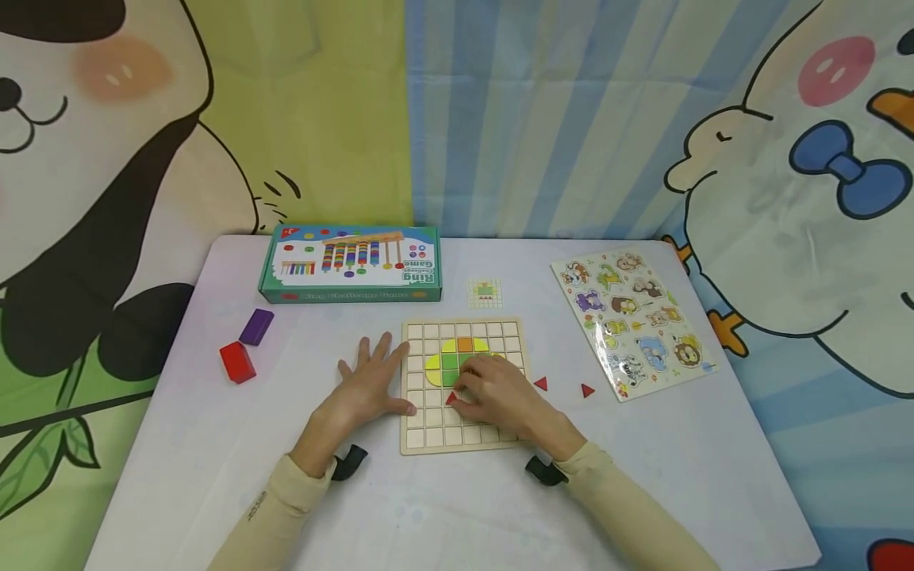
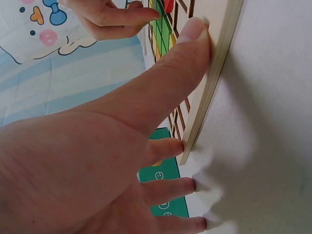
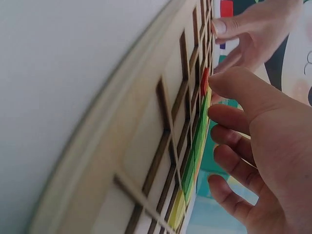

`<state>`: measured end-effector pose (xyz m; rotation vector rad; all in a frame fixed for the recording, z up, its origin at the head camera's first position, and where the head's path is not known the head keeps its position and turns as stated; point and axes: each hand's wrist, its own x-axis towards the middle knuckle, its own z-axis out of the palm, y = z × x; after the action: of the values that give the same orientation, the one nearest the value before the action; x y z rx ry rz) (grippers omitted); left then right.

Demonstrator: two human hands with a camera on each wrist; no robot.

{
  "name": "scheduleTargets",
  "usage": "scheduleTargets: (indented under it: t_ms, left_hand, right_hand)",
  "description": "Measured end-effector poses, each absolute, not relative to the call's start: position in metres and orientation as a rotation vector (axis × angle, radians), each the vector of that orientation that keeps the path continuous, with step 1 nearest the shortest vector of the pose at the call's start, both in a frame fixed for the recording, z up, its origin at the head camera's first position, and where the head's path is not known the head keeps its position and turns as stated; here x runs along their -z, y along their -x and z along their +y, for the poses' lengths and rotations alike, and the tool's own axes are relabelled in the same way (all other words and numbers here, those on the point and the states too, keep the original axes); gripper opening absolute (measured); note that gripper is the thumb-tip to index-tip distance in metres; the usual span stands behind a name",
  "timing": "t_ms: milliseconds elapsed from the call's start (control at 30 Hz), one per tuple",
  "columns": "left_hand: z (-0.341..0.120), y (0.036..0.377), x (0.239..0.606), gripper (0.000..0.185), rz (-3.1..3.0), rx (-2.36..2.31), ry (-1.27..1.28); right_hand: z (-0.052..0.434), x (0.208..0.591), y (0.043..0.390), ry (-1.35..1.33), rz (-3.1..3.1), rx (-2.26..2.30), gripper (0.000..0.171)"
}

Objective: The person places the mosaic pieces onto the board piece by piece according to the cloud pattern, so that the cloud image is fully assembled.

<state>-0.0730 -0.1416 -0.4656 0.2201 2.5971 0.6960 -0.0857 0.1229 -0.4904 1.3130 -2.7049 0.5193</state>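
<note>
A wooden grid board (image 1: pixel 435 432) lies in the middle of the white table. Green, yellow and orange tiles (image 1: pixel 450 363) fill some of its upper cells. My left hand (image 1: pixel 371 381) lies flat on the table beside the board's left edge, fingers straight, and its thumb (image 2: pixel 192 29) presses against that edge (image 2: pixel 214 83). My right hand (image 1: pixel 493 392) rests on the board with relaxed fingers. Its thumb tip (image 3: pixel 219 78) touches a small red triangle (image 3: pixel 204 80) lying in a cell (image 1: pixel 451 399) just below the green tiles.
Two more red triangles (image 1: pixel 540 384) (image 1: pixel 587 390) lie right of the board. An animal puzzle (image 1: pixel 634 321) sits at the right, a small pattern card (image 1: pixel 485 293) behind the board, a green game box (image 1: pixel 351 264) at the back left, and purple (image 1: pixel 256 326) and red (image 1: pixel 237 362) blocks at the left.
</note>
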Motion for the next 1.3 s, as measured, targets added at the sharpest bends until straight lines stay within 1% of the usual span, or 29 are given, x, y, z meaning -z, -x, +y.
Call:
scheduleTargets:
  t_ms: [300, 533, 800, 1000, 1300]
  left_hand:
    - [-0.141, 0.072, 0.467, 0.113, 2.596, -0.706, -0.210]
    - [-0.142, 0.070, 0.464, 0.112, 2.596, -0.696, -0.204]
    - [-0.143, 0.071, 0.462, 0.111, 2.602, -0.692, -0.192]
    - [-0.142, 0.071, 0.463, 0.112, 2.594, -0.697, -0.189]
    - [-0.138, 0.072, 0.464, 0.112, 2.593, -0.702, -0.190]
  right_hand:
    - [0.156, 0.487, 0.092, -1.141, -2.757, -0.525, 0.024]
    - [0.198, 0.488, 0.094, -1.021, -2.719, -0.574, 0.023]
    - [0.237, 0.493, 0.090, -0.899, -2.674, -0.523, 0.024]
    - [0.251, 0.500, 0.085, -0.868, -2.665, -0.516, 0.026]
    - [0.257, 0.507, 0.081, -0.852, -2.683, -0.534, 0.028]
